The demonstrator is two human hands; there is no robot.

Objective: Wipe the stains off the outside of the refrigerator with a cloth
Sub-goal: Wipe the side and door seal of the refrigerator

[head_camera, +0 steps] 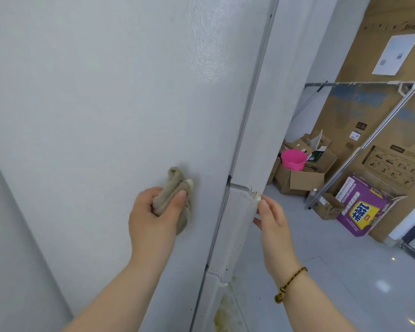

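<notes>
The pale grey side of the refrigerator (106, 92) fills the left and middle of the view, its surface faintly dimpled under the light; low on that panel the left hand (153, 219) grips a crumpled beige cloth (177, 188) – fingers and thumb curled round it, the bunched fabric pressed against the panel. Just right of the cloth runs the narrow door edge (240, 212), split by seams into sections; yellow-brown stains (225, 310) mark its lowest visible part, with small specks higher up. The right hand (273, 221) meets that edge from the far side, fingertips touching a small white tab at the corner; whether it pinches the tab or only rests there cannot be told, since the back of the hand hides the fingers. A dark beaded bracelet (290, 283) circles the right wrist. Further right, on the glossy floor, stand open cardboard boxes (302, 180) with a pink basin (293, 159) on top; beyond them a tilted purple box (364, 207) sits beside a metal rack (381, 130).
</notes>
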